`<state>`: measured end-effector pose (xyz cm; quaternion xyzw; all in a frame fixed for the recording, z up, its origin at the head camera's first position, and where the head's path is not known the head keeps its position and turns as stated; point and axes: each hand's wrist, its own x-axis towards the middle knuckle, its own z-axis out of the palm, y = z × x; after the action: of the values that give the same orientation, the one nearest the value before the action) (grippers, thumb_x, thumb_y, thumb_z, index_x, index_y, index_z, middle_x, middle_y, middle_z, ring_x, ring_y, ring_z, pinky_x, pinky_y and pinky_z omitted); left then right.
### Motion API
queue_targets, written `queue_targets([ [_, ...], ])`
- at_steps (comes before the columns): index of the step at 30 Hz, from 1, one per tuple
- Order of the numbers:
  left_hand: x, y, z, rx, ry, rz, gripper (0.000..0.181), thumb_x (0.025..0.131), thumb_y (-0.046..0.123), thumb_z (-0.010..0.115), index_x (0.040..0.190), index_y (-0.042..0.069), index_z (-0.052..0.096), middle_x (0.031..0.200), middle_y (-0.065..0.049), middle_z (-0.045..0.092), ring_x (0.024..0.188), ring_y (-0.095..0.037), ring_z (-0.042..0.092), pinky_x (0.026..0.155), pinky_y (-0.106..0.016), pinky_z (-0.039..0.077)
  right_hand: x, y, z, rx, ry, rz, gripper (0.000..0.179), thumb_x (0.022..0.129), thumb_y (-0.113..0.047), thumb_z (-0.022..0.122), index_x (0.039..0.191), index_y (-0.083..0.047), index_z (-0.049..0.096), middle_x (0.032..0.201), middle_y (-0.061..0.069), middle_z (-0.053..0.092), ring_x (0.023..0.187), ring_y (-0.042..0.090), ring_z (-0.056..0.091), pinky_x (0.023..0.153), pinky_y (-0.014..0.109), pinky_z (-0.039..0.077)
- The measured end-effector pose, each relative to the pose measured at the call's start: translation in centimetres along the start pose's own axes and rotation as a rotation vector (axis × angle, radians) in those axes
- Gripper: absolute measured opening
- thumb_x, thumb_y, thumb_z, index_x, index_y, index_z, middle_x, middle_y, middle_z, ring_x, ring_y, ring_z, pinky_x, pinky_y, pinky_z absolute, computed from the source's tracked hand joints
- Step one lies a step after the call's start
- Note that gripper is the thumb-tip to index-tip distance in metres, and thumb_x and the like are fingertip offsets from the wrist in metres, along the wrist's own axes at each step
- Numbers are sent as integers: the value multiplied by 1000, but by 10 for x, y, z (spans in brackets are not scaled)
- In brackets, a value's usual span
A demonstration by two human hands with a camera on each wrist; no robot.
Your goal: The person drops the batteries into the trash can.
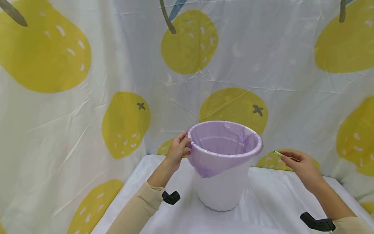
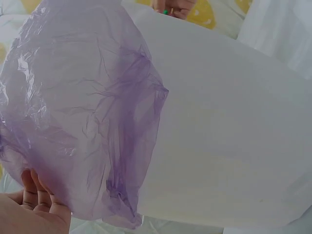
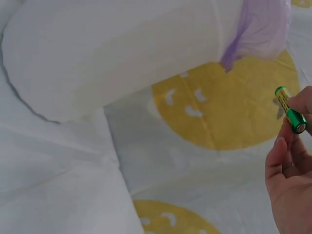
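A white trash bin (image 1: pixel 221 188) stands upright, lined with a thin purple trash bag (image 1: pixel 216 164) folded down over its rim. At the bin's left side my left hand (image 1: pixel 176 150) holds the bag-covered rim; the left wrist view shows that hand's fingers (image 2: pixel 41 195) against the purple film. To the right of the bin, apart from it, my right hand (image 1: pixel 302 167) pinches a small green and yellow battery (image 3: pixel 289 108) between thumb and fingertips. The battery's end shows at the fingertips in the head view. What lies at the bin's bottom is hidden.
The bin stands on a table with a white cover (image 1: pixel 271 195). Behind and on both sides hangs a white curtain (image 1: pixel 280 48) printed with yellow fruit. Black wrist devices (image 1: pixel 170 197) sit on both forearms.
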<state>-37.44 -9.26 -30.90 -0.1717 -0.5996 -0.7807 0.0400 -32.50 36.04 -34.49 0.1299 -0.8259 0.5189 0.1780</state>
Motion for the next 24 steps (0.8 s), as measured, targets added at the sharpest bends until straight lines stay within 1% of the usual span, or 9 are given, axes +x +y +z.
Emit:
queue_targets([
  [4,0,-1,-2,-11,0,4,57,98,10,60,152,-1,46,116,-14,60,80,-11,57,60,-23,47,13,-20,-8,18,4,-65,22,103,-10,65,123,-4,72,106,-17,68,92,0,63,76,13,51],
  [9,1,-1,-1,-9,-2,-5,57,97,9,60,151,-1,47,111,-10,60,79,-11,57,59,-22,47,27,-45,-13,1,-25,-82,22,102,-9,65,122,-6,73,103,-15,70,87,4,65,77,13,51],
  [14,-1,1,0,0,4,-12,57,96,8,60,151,-1,47,106,-6,59,79,-10,56,57,-21,46,39,-67,-13,-95,-35,-75,26,103,-17,66,125,-5,70,105,-18,69,88,6,63,75,14,50],
  [19,-2,1,1,4,15,-18,56,96,8,59,151,-1,47,108,-9,59,79,-11,56,58,-21,46,53,-87,-8,-196,-61,-69,34,103,-27,66,130,-6,68,108,-19,68,93,8,60,74,18,50],
  [22,-1,2,1,10,13,-19,57,97,9,59,151,-1,46,112,-10,59,79,-11,56,58,-21,45,65,-103,-1,-252,-96,-75,37,102,-31,67,129,-6,68,108,-16,69,94,9,60,75,20,50],
  [24,-1,3,1,18,13,-19,58,97,10,60,152,-1,46,113,-10,59,80,-11,56,59,-22,45,74,-114,6,-271,-132,-91,37,102,-31,68,128,-6,69,110,-9,71,96,8,61,76,21,50],
])
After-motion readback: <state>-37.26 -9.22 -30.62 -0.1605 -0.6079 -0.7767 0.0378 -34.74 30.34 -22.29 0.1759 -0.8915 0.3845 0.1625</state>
